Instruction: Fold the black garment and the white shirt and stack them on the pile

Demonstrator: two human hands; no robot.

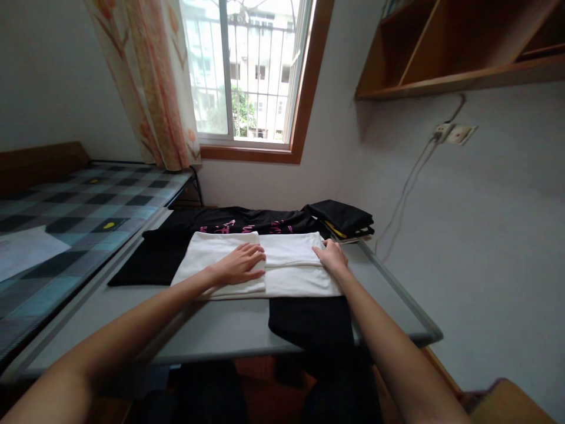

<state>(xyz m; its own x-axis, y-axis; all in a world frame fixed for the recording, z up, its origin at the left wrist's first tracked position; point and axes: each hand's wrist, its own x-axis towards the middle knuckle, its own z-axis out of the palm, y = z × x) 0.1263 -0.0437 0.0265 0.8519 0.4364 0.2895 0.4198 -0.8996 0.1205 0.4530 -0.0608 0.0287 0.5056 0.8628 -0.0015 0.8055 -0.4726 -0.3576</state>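
A folded white garment lies in front of me across the table, its left part folded over toward the middle. My left hand rests flat on that folded part, fingers stretched out and slightly apart. At the garment's right edge, my right hand has its thumb on top and its fingers curled around the edge. Behind and beneath the white garment is a black garment with pink lettering along its far part. A black cloth part sticks out toward me from under the white garment.
A stack of folded dark clothes sits at the table's far right corner. The grey-white table borders a bed with a checked cover on the left, where white paper lies. Cables hang along the right wall.
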